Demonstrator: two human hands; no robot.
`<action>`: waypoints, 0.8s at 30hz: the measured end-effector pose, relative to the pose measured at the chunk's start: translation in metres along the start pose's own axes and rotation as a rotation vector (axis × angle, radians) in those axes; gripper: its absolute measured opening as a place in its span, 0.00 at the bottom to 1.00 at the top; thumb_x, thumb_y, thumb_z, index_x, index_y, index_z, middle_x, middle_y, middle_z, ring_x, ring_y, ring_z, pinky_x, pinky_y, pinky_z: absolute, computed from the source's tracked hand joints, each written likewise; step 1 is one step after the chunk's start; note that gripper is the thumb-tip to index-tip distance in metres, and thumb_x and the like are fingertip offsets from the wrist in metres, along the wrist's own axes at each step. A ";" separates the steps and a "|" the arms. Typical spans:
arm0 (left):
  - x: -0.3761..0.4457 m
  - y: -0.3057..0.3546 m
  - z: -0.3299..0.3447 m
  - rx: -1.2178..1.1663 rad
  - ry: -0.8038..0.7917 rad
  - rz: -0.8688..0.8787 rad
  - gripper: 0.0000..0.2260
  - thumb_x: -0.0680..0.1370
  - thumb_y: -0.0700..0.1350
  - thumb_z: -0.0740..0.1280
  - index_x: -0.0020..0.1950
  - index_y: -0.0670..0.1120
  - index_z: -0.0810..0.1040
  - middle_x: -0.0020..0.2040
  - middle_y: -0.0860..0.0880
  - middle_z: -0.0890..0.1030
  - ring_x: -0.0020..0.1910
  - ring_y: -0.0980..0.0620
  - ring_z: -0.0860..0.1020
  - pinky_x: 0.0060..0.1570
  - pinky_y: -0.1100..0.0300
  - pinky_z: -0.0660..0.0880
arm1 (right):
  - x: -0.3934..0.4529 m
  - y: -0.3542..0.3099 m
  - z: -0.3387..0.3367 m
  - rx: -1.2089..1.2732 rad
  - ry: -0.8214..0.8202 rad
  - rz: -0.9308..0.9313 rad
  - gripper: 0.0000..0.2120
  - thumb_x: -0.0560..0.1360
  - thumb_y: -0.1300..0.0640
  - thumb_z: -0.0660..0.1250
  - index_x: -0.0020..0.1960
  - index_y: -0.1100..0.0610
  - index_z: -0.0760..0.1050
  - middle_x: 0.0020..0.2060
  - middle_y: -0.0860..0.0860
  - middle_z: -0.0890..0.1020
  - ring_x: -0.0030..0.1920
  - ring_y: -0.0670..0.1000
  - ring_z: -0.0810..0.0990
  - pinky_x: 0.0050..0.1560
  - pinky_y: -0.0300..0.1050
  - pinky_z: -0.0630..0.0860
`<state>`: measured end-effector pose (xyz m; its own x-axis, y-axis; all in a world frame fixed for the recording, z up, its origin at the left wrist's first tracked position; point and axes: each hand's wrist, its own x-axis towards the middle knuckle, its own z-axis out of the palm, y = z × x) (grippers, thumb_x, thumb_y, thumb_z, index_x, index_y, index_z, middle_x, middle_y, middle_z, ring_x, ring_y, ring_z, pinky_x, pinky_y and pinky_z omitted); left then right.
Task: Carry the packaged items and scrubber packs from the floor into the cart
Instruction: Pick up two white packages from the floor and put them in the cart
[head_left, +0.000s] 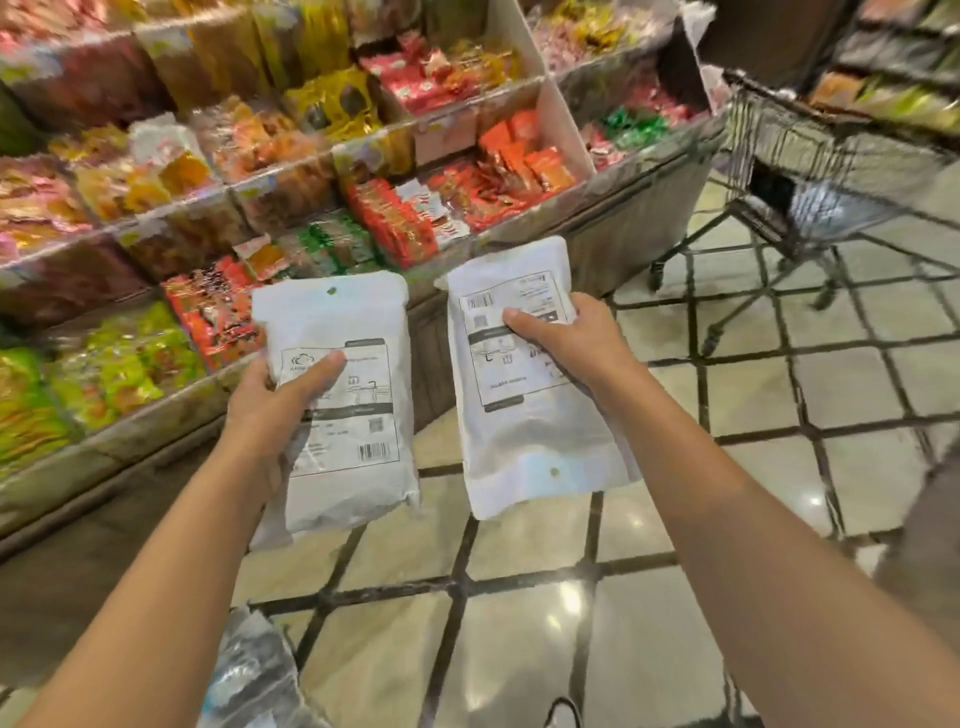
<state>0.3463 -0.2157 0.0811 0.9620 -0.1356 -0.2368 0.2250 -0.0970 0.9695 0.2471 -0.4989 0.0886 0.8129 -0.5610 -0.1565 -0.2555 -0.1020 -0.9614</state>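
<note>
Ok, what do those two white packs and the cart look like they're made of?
Both white packs, left and right, look like soft matte plastic pouches: they crease, with a punched hang hole and a printed label each. The cart looks like bare metal wire mesh on a tubular frame, though it is blurred.

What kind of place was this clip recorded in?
Most likely a grocery shop or supermarket aisle: tiered shelf bins full of colourful snack packets, a wire shopping cart on a glossy tiled floor, and a white pouch in each of the hands.

snack shelves (291, 171) left | tiled floor (753, 395) glossy, dark grout lines
</note>
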 end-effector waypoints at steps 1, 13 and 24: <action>0.003 -0.001 0.019 0.009 -0.026 0.004 0.22 0.75 0.49 0.79 0.67 0.47 0.80 0.56 0.46 0.88 0.51 0.47 0.87 0.44 0.54 0.83 | 0.002 0.006 -0.021 0.004 0.024 0.009 0.31 0.61 0.36 0.80 0.58 0.52 0.82 0.51 0.48 0.89 0.50 0.51 0.88 0.55 0.56 0.85; 0.015 0.004 0.255 0.112 -0.383 -0.014 0.23 0.74 0.52 0.80 0.66 0.48 0.81 0.55 0.47 0.89 0.52 0.45 0.88 0.51 0.45 0.84 | -0.008 0.064 -0.236 0.137 0.347 0.083 0.17 0.72 0.49 0.82 0.57 0.51 0.81 0.51 0.48 0.89 0.49 0.49 0.89 0.56 0.54 0.86; 0.044 0.013 0.468 0.182 -0.751 0.028 0.40 0.61 0.61 0.83 0.69 0.47 0.80 0.58 0.46 0.88 0.54 0.44 0.87 0.53 0.43 0.83 | 0.001 0.105 -0.369 0.164 0.710 0.179 0.13 0.72 0.48 0.81 0.52 0.48 0.81 0.48 0.46 0.89 0.47 0.47 0.88 0.49 0.46 0.85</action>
<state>0.3188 -0.6845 0.0537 0.5900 -0.7663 -0.2542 0.1103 -0.2354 0.9656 0.0278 -0.8136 0.0714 0.2186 -0.9583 -0.1840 -0.2255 0.1339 -0.9650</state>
